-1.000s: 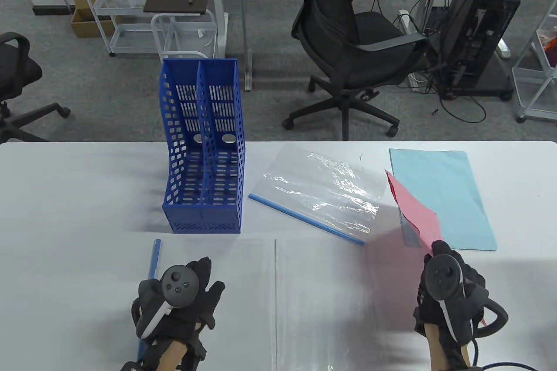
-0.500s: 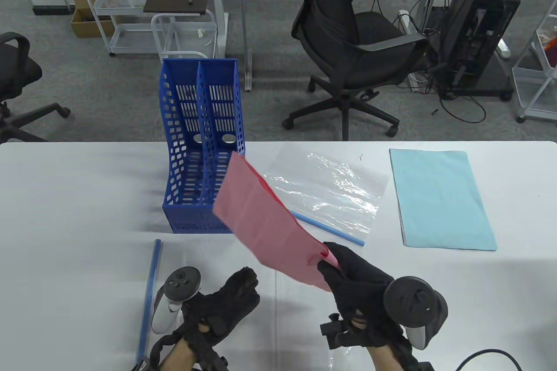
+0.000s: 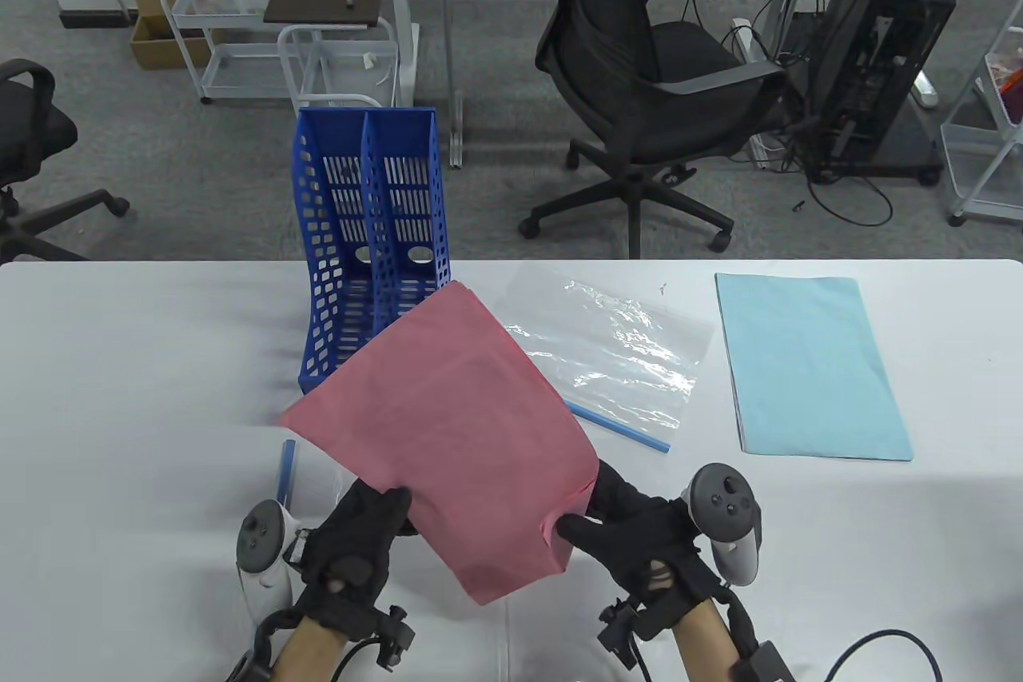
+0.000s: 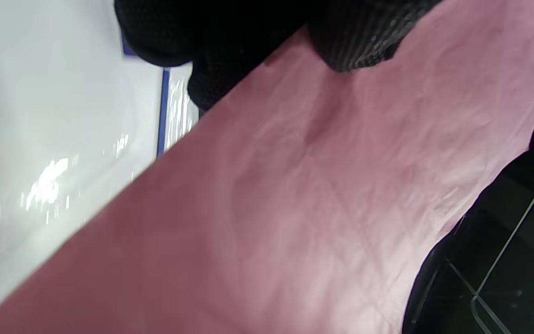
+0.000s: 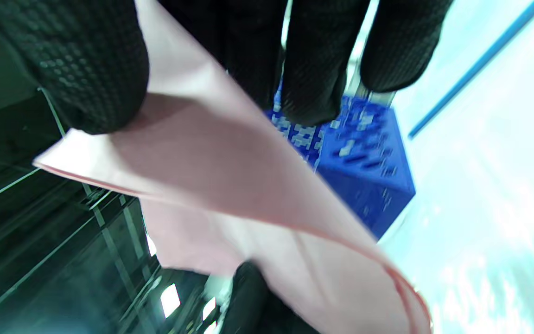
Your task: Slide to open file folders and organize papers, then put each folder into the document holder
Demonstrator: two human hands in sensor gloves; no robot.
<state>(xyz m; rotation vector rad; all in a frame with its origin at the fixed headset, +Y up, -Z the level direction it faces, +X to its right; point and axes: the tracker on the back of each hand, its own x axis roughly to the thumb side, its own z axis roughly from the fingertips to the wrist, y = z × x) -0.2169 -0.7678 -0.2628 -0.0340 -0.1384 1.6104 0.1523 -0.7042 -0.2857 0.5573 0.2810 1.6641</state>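
Both blue holder (image 3: 376,250) slots seemingly bare; hands pinch pink paper (image 3: 455,426).

The table view is bright and evenly lit from above, sharp from edge to edge. Soft, faint shadows lie on the white table (image 3: 144,346) at the frame's left and beneath the pink paper (image 3: 455,426). Glare streaks the clear folder (image 3: 615,346) right of centre. Both wrist views are blurred and out of focus: in the left wrist view white highlights smear at the left; in the right wrist view the right side washes out pale cyan, and the blue document holder (image 5: 364,171) is soft.
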